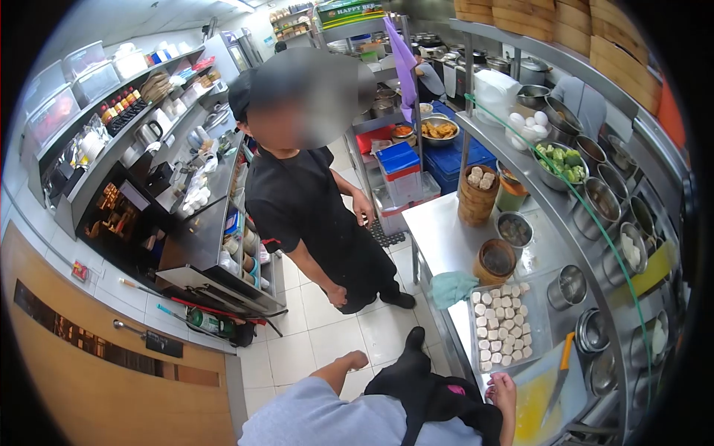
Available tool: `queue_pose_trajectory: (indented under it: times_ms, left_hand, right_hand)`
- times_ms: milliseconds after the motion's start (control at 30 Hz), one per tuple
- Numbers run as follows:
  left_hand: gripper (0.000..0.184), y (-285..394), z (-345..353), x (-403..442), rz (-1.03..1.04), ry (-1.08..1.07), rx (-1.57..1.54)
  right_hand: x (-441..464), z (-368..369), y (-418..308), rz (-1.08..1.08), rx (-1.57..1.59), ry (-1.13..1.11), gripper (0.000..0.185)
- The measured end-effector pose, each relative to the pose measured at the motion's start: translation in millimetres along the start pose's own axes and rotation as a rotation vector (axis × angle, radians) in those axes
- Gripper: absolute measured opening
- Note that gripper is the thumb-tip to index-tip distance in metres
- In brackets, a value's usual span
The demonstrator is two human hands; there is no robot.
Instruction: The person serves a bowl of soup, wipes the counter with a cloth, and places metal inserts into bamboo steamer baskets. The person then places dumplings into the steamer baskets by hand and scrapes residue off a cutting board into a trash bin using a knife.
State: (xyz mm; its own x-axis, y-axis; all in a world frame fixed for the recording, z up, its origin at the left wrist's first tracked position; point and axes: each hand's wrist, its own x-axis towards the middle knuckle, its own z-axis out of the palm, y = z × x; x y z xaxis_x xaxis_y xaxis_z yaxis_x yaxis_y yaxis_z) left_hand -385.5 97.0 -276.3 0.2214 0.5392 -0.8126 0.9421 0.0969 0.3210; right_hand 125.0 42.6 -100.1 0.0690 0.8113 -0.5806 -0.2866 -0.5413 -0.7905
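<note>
My left hand [358, 360] hangs over the tiled floor, away from the counter; its fingers are mostly hidden. At the counter's edge, my right hand [501, 389] has loosely bent fingers and nothing visible in it. It is beside the near corner of a clear tray [537, 321] filled with pale, round-cut pieces [509, 324]. To its right lies a cutting board [573, 383] wet with yellow liquid. A knife with an orange handle [567, 351] rests on that board.
A co-worker in black [305, 201] stands ahead in the aisle. Bamboo steamers [476, 204], a teal cloth [452, 288] and metal bowls [567, 287] stand on the steel counter. A shelf with eggs [528, 128] and broccoli [559, 162] overhangs it. A wooden door [111, 372] is at left.
</note>
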Motion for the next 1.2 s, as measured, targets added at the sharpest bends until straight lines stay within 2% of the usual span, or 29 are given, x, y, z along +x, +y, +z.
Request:
queue_pose_trajectory:
  times_ms: [100, 200, 267, 300, 367, 433, 500, 567, 600, 667, 867, 933, 1000, 1033, 1100, 1133, 1200]
  left_hand:
    - [0.032, -23, 14, -9, -0.101, -0.068, -0.056]
    - [0.027, -29, 14, -22, -0.136, -0.026, -0.134]
    - [0.026, -24, 10, -27, -0.218, 0.069, -0.373]
    - [0.026, -37, 21, -17, -0.219, 0.071, -0.379]
    - [0.032, -63, 40, 11, -0.037, 0.037, -0.327]
    - [0.028, -71, 35, 35, 0.083, -0.022, -0.131]
    - [0.027, -60, 12, 35, 0.075, -0.058, -0.101]
    - [0.03, -48, -23, 36, -0.19, 0.133, -0.456]
    - [0.03, -49, -32, 37, -0.196, 0.133, -0.465]
    - [0.039, -57, -52, 42, -0.063, 0.331, -0.638]
    - [0.035, -115, -105, 61, -0.087, 0.26, -0.585]
    - [0.025, -140, -127, 58, -0.257, 0.183, -0.692]
    - [0.019, -199, -126, 86, -0.045, 0.225, -0.52]
    - [0.023, -216, -134, 90, -0.081, 0.205, -0.537]
    - [0.022, -240, -167, 86, 0.231, 0.222, 0.25]
    - [0.022, -239, -188, 81, 0.236, 0.221, 0.252]
    - [0.02, -238, -236, 78, -0.297, 0.405, -1.122]
  right_hand:
    - [11, 13, -8, 0.002, -0.021, -0.021, 0.016]
    - [35, 19, -4, -0.03, -0.101, -0.113, 0.019]
    - [48, 26, -6, -0.029, -0.151, -0.147, 0.019]
    - [53, 33, -12, -0.041, -0.197, -0.17, 0.019]
    - [54, 52, -30, -0.043, -0.202, -0.165, 0.018]
    - [63, 66, -41, -0.03, -0.182, -0.134, 0.018]
    - [74, 80, -48, -0.016, -0.142, -0.139, 0.018]
    - [88, 98, -55, 0.031, -0.108, -0.142, 0.019]
    - [99, 104, -53, 0.038, -0.114, -0.149, 0.019]
    - [125, 122, -54, 0.054, -0.179, -0.245, 0.021]
    - [177, 208, -108, 0.023, -0.223, -0.242, 0.02]
    - [194, 233, -126, -0.023, -0.168, -0.209, 0.019]
    - [210, 260, -145, -0.02, -0.19, -0.186, 0.018]
    - [217, 271, -151, -0.028, -0.174, -0.192, 0.018]
    - [228, 295, -164, -0.031, -0.168, -0.195, 0.018]
    - [232, 307, -170, -0.033, -0.169, -0.19, 0.018]
    - [237, 328, -180, -0.035, -0.211, -0.188, 0.02]
